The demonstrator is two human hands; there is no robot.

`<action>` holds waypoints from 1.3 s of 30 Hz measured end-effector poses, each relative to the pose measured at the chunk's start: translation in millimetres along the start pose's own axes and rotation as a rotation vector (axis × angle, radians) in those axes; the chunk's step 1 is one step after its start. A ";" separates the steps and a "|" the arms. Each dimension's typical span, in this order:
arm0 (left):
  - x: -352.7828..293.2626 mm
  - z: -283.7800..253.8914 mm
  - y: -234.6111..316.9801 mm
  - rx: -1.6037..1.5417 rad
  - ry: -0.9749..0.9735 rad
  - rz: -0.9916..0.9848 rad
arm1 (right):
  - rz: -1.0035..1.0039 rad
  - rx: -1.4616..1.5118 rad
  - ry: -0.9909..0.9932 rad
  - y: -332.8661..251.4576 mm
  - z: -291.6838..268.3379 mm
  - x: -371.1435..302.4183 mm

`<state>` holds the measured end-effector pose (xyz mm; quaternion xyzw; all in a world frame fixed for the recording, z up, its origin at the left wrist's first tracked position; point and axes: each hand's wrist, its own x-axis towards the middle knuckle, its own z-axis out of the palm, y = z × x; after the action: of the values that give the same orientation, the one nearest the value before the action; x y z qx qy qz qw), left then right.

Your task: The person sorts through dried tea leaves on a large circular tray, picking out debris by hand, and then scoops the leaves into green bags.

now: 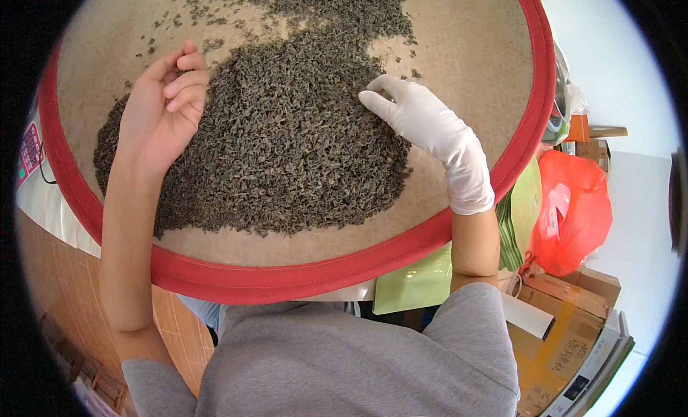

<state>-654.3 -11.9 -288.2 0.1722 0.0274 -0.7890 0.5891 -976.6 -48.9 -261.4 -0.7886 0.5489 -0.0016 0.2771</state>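
A broad heap of dark, curled dried tea leaves (279,137) lies on a round tan tray (466,58) with a red cloth rim. My bare left hand (165,101) is above the heap's left side, its fingers curled in and the upper fingertips close together. Whatever might be between them is too small to make out. A white glove covers my right hand (412,116), which reaches to the heap's right edge. Its thumb and forefinger come together in a pinch at the leaves. I cannot make out what is between those tips.
Loose leaves (208,15) are scattered at the tray's far left. Right of the tray are a red plastic bag (573,209), green bags (519,216) and cardboard boxes (559,316). A pink-and-green keypad device (30,155) stands at the left.
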 end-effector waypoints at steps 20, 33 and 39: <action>1.7 -3.4 -0.6 0.057 0.026 -0.003 | 0.268 -0.385 0.032 32.9 -11.8 -16.2; -2.0 3.0 -12.9 0.106 0.018 0.027 | 0.291 0.563 -0.068 -10.2 17.0 -47.9; 4.7 -9.7 -5.9 0.121 0.011 0.029 | -0.093 1.102 -0.006 -31.4 3.4 -42.8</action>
<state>-658.7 -12.1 -299.7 0.2123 -0.0195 -0.7796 0.5888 -965.4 -2.7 -237.6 -0.5503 0.4307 -0.2986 0.6500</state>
